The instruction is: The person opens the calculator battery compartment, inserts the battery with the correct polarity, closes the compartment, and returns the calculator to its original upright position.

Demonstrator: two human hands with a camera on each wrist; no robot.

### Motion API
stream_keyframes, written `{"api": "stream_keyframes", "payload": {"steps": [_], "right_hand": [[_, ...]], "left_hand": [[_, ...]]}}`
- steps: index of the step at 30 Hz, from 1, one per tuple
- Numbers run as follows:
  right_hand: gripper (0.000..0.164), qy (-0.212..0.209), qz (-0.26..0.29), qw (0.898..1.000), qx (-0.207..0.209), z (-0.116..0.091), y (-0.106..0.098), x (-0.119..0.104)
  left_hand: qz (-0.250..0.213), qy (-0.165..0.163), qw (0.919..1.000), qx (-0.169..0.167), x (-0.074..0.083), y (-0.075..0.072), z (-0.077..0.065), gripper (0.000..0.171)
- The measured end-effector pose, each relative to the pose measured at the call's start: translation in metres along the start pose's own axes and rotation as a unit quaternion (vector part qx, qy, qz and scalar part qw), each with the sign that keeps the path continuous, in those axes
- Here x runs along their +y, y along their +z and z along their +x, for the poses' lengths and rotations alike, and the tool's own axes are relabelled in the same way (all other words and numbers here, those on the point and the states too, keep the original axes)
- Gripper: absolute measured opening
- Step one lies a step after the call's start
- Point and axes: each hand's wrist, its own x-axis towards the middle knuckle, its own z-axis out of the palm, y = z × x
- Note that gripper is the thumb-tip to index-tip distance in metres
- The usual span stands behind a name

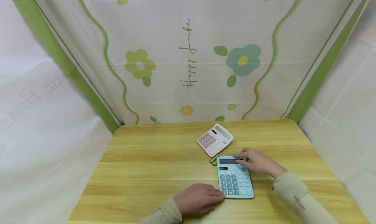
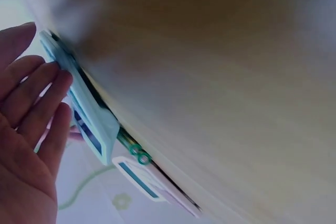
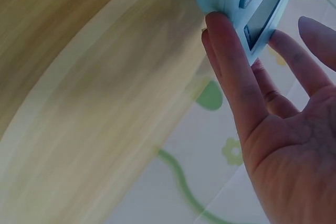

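Observation:
A light blue calculator (image 1: 235, 180) lies face up on the wooden table. My left hand (image 1: 201, 198) has its extended fingers against the lower left corner of the calculator. In the left wrist view, the left hand (image 2: 34, 114) shows its palm, with the fingertips near the calculator's edge. At the top right corner is my right hand (image 1: 258, 162), its thumb over the display. The right wrist view shows the fingers of the right hand (image 3: 273, 108) touching the calculator's edges, with the thumb apart from it. Two small green batteries (image 1: 214, 159) lie just beyond its top left corner.
A pale pink calculator (image 1: 215, 141) lies tilted farther back, past the batteries. The wooden table (image 1: 147, 165) ends at a floral curtain (image 1: 188, 64) behind. White cloth (image 1: 343, 103) hangs at the right, and more cloth hangs at the left.

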Motion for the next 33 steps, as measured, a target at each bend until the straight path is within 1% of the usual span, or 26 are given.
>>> {"api": "stream_keyframes", "payload": {"steps": [2,4,11,15,17,19,25,29,33], "right_hand": [[0.035,-0.005,0.002,1.0,-0.004,0.003,0.003,-0.007],[0.035,-0.008,0.004,1.0,-0.009,0.006,0.005,-0.013],[0.035,-0.02,0.018,0.999,-0.022,0.017,0.012,-0.026],[0.035,-0.023,0.032,0.999,-0.031,0.024,0.016,-0.032],[0.035,-0.023,0.04,0.998,-0.035,0.027,0.017,-0.035],[0.035,-0.032,0.045,0.998,-0.036,0.031,0.018,-0.037],[0.035,-0.058,0.057,0.996,-0.042,0.039,0.023,-0.042],[0.035,-0.067,0.057,0.995,-0.043,0.041,0.024,-0.043],[0.035,-0.068,0.054,0.995,-0.041,0.042,0.025,-0.043]], "left_hand": [[-0.006,-0.002,1.0,0.006,-0.002,-0.001,-0.006,0.045],[-0.013,-0.006,0.9997,0.019,-0.003,-0.001,-0.012,0.041],[-0.014,-0.009,0.996,0.088,-0.01,0.001,-0.026,0.028],[-0.017,-0.01,0.9934,0.113,-0.015,0.002,-0.032,0.022],[-0.019,-0.012,0.9926,0.119,-0.017,0.002,-0.035,0.02],[-0.022,-0.017,0.992,0.123,-0.019,0.001,-0.039,0.018],[-0.035,-0.034,0.991,0.124,-0.021,0.0,-0.048,0.014],[-0.038,-0.04,0.9908,0.124,-0.022,0.0,-0.051,0.015],[-0.051,-0.039,0.9896,0.129,-0.022,0.0,-0.052,0.016]]}}
